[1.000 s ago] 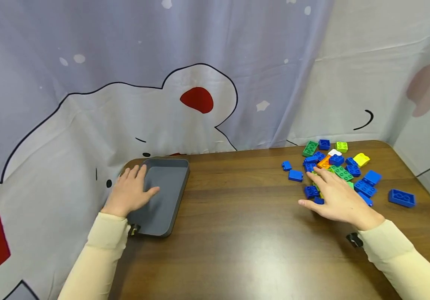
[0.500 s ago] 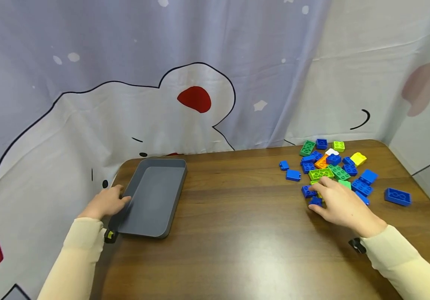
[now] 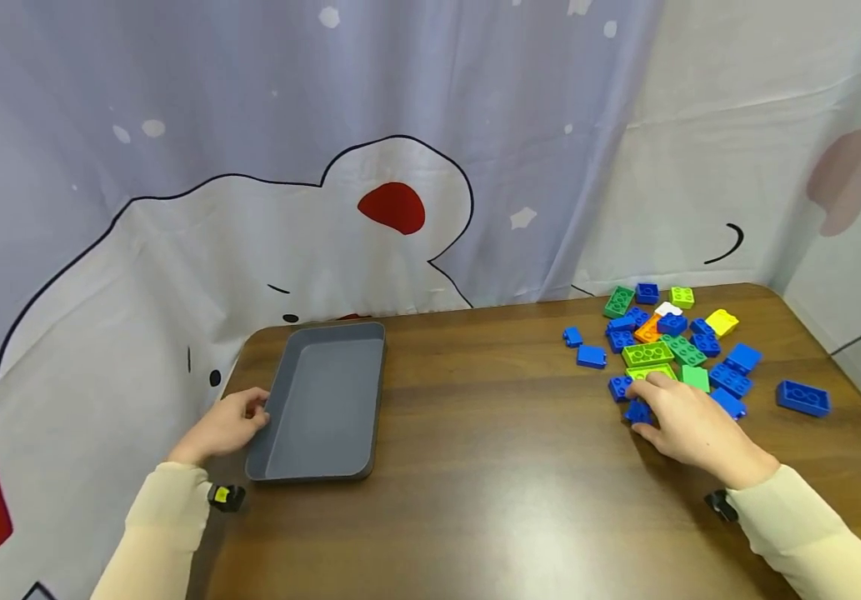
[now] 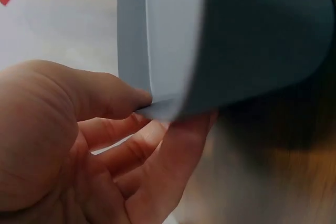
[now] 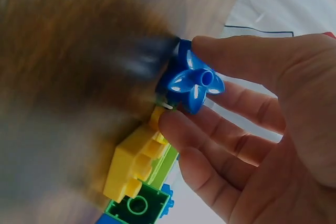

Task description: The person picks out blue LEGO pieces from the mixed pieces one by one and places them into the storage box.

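Note:
My left hand (image 3: 223,425) pinches the left wall of a shallow grey tray (image 3: 317,408). In the left wrist view the thumb lies inside the tray wall (image 4: 134,40) and the fingers are on its outer side. On the right, my right hand (image 3: 693,425) is at the near edge of a spread of toy building bricks. Its thumb and fingers pinch a blue flower-shaped brick (image 5: 195,80), which shows partly beside the fingertips in the head view. Just beyond the hand lie a lime brick (image 3: 648,355) and a blue brick (image 3: 620,387).
Blue, green, lime, yellow, orange and white bricks are spread around the right hand. One blue brick (image 3: 803,398) sits apart at the far right, and two small ones lie left of the group. A patterned curtain (image 3: 513,150) hangs behind the wooden table (image 3: 475,433).
My left hand came down from over the tray to its left side and took hold of it; the tray shifted slightly right. My right hand lowered and its fingers closed on the blue flower-shaped brick.

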A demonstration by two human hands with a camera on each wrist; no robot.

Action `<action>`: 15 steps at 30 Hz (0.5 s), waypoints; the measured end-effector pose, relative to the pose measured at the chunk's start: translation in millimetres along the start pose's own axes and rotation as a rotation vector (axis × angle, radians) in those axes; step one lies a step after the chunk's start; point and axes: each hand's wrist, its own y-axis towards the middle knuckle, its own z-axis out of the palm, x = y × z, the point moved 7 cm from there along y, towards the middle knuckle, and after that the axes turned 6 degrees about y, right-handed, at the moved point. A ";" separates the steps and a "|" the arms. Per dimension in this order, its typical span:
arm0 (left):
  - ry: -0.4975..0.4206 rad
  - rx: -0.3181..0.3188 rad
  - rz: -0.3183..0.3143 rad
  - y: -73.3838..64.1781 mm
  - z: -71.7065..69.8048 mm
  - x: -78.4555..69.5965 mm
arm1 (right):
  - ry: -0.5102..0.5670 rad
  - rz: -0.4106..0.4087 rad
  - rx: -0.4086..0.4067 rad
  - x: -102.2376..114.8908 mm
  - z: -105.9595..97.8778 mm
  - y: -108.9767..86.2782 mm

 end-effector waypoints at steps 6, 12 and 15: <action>-0.059 0.006 -0.034 1.4 15.2 -29.0 | 0.039 0.009 0.002 -1.8 4.5 -1.8; -0.091 -0.020 -0.032 4.6 35.7 -68.8 | 0.081 0.003 0.014 -0.4 5.9 -2.5; -0.120 -0.028 -0.028 5.2 47.1 -93.5 | 0.087 -0.001 0.012 1.8 4.9 -1.2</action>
